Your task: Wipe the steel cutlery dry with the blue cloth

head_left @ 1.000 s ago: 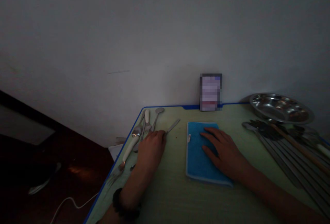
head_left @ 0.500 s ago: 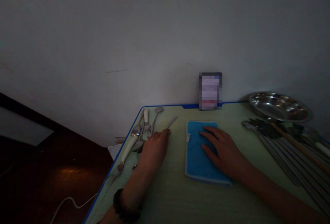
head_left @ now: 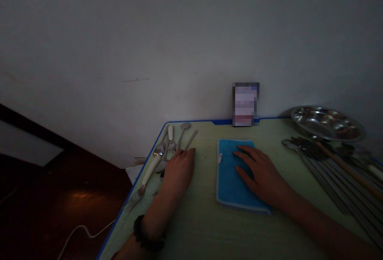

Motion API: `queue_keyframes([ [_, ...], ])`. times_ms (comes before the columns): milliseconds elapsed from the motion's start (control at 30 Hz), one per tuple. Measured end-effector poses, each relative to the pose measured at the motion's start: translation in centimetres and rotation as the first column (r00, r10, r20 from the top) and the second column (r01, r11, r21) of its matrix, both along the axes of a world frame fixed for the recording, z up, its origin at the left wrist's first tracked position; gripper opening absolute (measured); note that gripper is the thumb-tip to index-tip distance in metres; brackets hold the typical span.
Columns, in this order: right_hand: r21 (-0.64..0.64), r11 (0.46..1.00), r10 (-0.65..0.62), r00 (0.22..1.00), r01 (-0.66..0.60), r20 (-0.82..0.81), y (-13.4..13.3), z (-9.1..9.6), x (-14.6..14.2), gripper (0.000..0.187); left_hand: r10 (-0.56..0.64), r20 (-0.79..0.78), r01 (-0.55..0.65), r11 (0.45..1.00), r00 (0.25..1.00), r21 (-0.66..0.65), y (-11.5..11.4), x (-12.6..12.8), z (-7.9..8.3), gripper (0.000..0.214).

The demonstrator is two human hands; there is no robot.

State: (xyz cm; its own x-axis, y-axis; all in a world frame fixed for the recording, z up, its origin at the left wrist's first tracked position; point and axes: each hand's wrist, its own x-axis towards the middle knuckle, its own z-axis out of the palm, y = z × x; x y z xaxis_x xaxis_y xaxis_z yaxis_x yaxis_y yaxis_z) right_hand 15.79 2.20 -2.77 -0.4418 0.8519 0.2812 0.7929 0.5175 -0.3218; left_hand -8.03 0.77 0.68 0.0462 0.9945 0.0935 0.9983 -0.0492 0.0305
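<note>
My left hand (head_left: 181, 168) is closed low over the table's left side, beside scattered cutlery. A flat metal handle (head_left: 191, 138) sticks out past its fingers; the other end of this piece of cutlery is hidden under the hand. Just left of it are a fork with a white handle (head_left: 171, 133), a metal spoon (head_left: 185, 126) and a spoon bowl (head_left: 158, 150). Another fork (head_left: 136, 197) with a pale handle lies nearer the left edge. On the right, my right hand (head_left: 259, 168) rests with fingers spread on a folded blue cloth (head_left: 229, 184).
Long metal utensils (head_left: 326, 180) and a wooden stick (head_left: 338, 162) lie at the right. Behind them sits a shiny metal bowl (head_left: 326, 122). A blurred-out upright screen (head_left: 245, 104) leans against the wall (head_left: 179, 44). Blue trim (head_left: 140, 176) edges the table.
My left hand has shifted slightly left, and the metal handle has moved left with it, closer to the other cutlery. The right hand stays on the cloth.
</note>
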Motion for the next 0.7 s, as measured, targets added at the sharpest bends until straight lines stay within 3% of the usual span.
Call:
queue_keyframes([
  [133, 0.005, 1.0, -0.016, 1.0, 0.016, 0.027, -0.1, 0.2, -0.2, 0.042, -0.051, 0.059, 0.049, 0.998, 0.997, 0.028, -0.4, 0.4, 0.6, 0.029],
  [200, 0.016, 1.0, -0.026, 0.997, 0.025, 0.068, -0.2, 0.4, -0.3, 0.042, -0.099, 0.188, 0.084, 0.993, 0.977, 0.085, -0.9, 0.6, 1.4, 0.028],
  [300, 0.037, 0.998, -0.055, 0.986, 0.05, 0.156, -0.6, 1.2, -0.5, 0.043, -0.148, 0.458, 0.056, 0.976, 0.877, 0.209, -1.8, 0.9, 3.6, 0.026],
  [400, 0.005, 0.994, -0.103, 0.966, 0.105, 0.239, -0.3, 2.7, 0.0, 0.04, -0.18, 0.563, 0.022, 0.961, 0.807, 0.277, -2.2, 1.2, 6.3, 0.029],
  [567, -0.241, 0.955, -0.09, 0.944, 0.172, 0.318, 2.4, 5.5, 2.3, 0.034, -0.293, 0.606, 0.25, 0.955, 0.74, 0.157, -0.1, 1.9, 10.5, 0.023],
  [633, -0.313, 0.927, -0.087, 0.931, 0.205, 0.354, 3.8, 6.2, 2.9, 0.036, -0.26, 0.642, 0.267, 0.96, 0.722, 0.088, 1.3, 2.1, 11.4, 0.02],
  [700, -0.319, 0.901, -0.153, 0.902, 0.295, 0.403, 4.9, 6.6, 3.1, 0.05, -0.226, 0.668, 0.234, 0.969, 0.709, 0.079, 2.6, 2.5, 11.7, 0.019],
])
